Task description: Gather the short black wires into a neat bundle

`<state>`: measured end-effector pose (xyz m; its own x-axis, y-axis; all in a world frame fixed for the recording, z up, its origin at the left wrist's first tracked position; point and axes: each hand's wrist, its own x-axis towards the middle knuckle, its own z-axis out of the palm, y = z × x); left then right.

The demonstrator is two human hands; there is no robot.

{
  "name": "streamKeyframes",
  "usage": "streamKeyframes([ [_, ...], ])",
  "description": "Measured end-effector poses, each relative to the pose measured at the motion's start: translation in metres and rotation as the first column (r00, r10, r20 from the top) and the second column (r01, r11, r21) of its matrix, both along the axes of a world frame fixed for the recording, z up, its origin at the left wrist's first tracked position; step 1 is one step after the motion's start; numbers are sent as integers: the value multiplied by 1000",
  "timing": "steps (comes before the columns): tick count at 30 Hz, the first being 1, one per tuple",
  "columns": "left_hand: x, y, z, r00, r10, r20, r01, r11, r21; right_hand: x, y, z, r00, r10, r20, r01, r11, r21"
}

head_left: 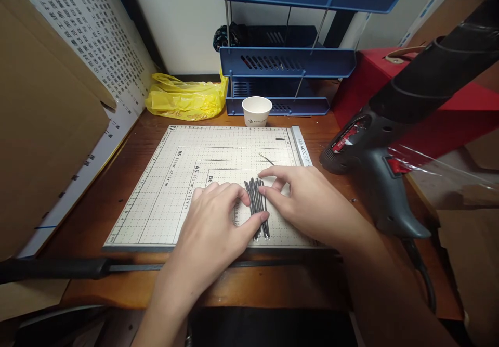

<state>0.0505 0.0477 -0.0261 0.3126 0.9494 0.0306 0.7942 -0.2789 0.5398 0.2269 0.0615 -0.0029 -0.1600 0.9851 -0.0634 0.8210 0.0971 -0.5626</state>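
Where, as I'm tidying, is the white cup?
In the head view's upper middle, the white cup stands by the far edge of the gridded board, right of the yellow bag.

Surface (273, 290): brown wood, glossy on my feed.
Grid board (230, 149): lies flat mid-surface; on it I see a bundle of black rods (255, 201) and a small black piece (279, 139).
Yellow bag (185, 97): crumpled, at far left.
Blue rack (288, 62): stands at the back.
Paper cup (257, 112): at the board's far edge; wood or board beneath, I can't tell.
Heat gun (384, 170): slants at the right.
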Motion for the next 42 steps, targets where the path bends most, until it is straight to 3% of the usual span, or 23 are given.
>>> streamKeyframes([
  [27, -5, -1, -2, 999, -28, 28, 28, 1000, -3, -2, 1, -1, 1000, 8, -22, -8, 1000, -4],
  [36, -7, -2, -3, 998, -55, 33, 55, 998, 5, -1, 1, 2, 999, 34, -9, -34, 997, 64],
  [42, -5, -1, -2, 999, -34, 40, 35, 999, -9, 8, 3, 0, 989, -150, -5, 149, 978, 146],
])
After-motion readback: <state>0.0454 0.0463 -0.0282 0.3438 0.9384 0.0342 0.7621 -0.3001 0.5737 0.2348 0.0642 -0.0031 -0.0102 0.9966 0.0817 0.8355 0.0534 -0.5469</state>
